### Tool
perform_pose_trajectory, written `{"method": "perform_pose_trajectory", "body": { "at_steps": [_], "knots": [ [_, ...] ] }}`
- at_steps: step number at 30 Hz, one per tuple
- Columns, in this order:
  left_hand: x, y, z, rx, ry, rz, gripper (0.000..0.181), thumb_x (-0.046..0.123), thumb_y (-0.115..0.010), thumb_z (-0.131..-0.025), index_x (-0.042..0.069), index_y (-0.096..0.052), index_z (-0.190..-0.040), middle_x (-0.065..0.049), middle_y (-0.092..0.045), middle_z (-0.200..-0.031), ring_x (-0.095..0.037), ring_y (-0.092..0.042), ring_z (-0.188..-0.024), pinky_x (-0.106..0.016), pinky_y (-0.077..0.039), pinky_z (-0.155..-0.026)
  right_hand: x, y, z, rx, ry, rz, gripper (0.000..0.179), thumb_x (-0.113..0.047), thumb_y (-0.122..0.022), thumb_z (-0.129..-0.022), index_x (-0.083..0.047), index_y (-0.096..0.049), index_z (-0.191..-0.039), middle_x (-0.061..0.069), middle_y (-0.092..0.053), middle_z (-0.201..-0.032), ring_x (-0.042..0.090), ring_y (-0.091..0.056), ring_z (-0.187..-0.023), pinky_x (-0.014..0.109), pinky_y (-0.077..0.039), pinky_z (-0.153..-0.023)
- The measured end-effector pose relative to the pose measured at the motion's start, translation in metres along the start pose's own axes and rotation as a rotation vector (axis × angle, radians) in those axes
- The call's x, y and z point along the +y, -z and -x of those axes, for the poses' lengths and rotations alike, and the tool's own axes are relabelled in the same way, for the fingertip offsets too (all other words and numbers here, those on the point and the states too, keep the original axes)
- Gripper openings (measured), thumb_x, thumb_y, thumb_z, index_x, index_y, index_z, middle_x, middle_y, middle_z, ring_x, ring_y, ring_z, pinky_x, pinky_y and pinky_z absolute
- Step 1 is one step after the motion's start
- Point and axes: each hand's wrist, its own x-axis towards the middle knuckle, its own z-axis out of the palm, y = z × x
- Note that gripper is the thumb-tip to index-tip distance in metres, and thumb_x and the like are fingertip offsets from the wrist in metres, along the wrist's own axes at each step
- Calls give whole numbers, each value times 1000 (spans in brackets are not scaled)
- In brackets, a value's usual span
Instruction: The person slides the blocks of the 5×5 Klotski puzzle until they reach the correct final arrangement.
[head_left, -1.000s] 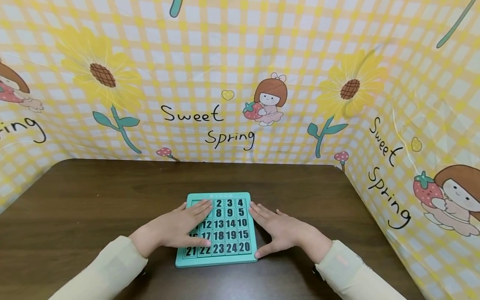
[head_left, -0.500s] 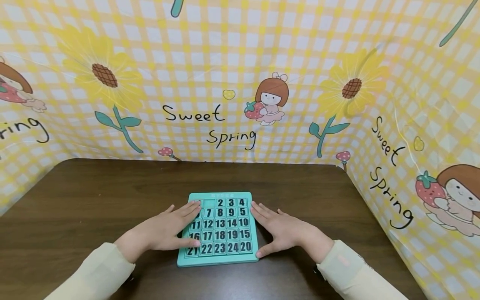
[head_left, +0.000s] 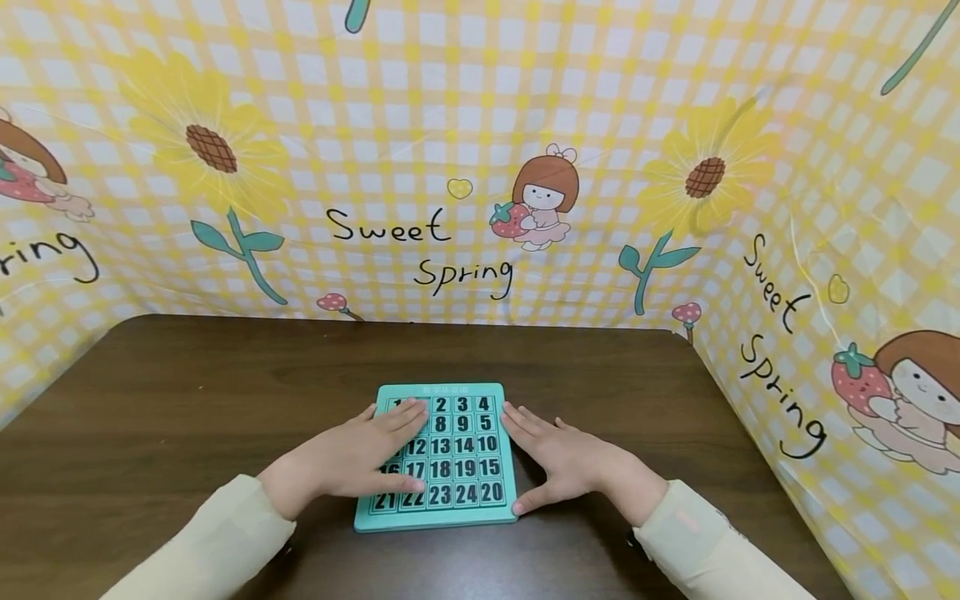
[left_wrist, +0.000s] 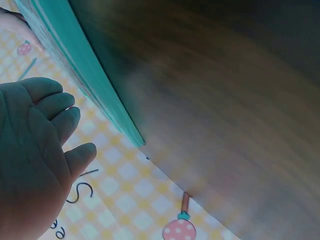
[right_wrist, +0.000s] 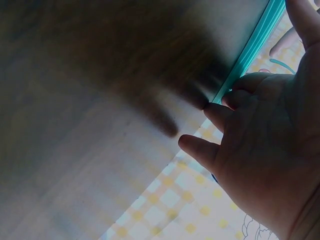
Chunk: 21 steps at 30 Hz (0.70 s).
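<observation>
A turquoise number slide puzzle lies on the dark wooden table, its tiles in rows. My left hand reaches over its left side, fingers extended across the upper left tiles and thumb over the lower rows. Part of the 1 tile shows at the top left corner, beyond the fingertips; the tiles beneath the hand are hidden. Along the right edge rests my right hand, fingers near the upper corner and thumb at the lower one. In the left wrist view, the puzzle's edge runs past the raised palm.
The brown table extends around the puzzle on every side. A yellow checked cloth with flower and girl prints hangs behind the table and along its sides.
My left hand moved left, baring a gap in the top row, then came back right over that gap. The 1 tile now shows at the top left corner. The right hand stayed put.
</observation>
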Motion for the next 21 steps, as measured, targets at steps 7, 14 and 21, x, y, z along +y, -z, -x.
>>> {"method": "perform_pose_trajectory", "body": {
  "at_steps": [7,14,21],
  "knots": [
    [7,2,-18,-39,8,-23,95,73,-47,-91,12,-22,-159,-4,-15,-168,-26,-13,-156,-64,-15,-120,1,-1,-1,5,2,-14,116,-73,-65,-79,-17,-5,-161,-2,5,-169,22,-4,-156,64,-18,-119],
    [12,3,-30,-65,16,-25,93,71,-49,-91,12,-23,-159,-4,-17,-168,-25,-13,-156,-63,-16,-121,2,-1,-1,8,-8,-16,116,-73,-65,-79,-17,-6,-161,-3,3,-169,22,-4,-156,64,-19,-119],
    [11,2,-29,-81,38,-4,94,72,-48,-91,13,-23,-159,-3,-17,-168,-24,-13,-156,-62,-14,-121,1,0,-1,7,-5,-9,116,-73,-65,-79,-16,-6,-161,-2,3,-169,22,-5,-156,64,-19,-119]
  ]
}}
